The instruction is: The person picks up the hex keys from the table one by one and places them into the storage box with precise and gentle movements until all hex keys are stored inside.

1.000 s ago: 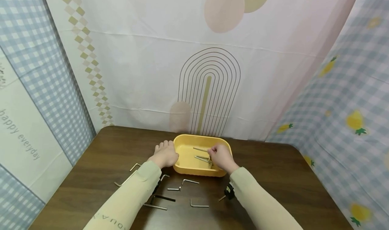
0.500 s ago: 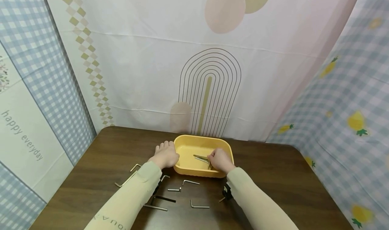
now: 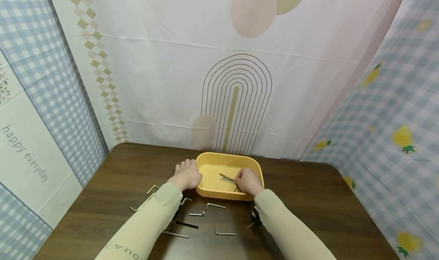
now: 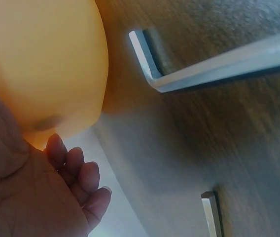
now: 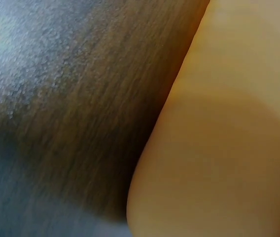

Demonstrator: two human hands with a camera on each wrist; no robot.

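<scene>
The brown worktop (image 3: pixel 308 199) is carrying everything. Near the middle of its far edge, the yellow tray (image 3: pixel 223 195) is sitting flat; it is looking light and fairly stiff, best steadied by its rim. The left hand (image 3: pixel 186 173) is gripping the tray's left end, thumb at the rim. Well apart from it, the right hand (image 3: pixel 249 180) is dipping inside the right end, fingers curling by metal keys (image 3: pixel 227 177); whether they are pinching one, I cannot tell. Loose keys are lying nearer the worktop's near edge: brass-toned key (image 3: pixel 145 201) leftward, black key (image 3: pixel 186 224), silver key (image 3: pixel 226 234). All are probably rigid, light and slick, the middle of the long shank offering the surest hold. A short silver piece (image 3: pixel 196 214) is lying among them.
</scene>
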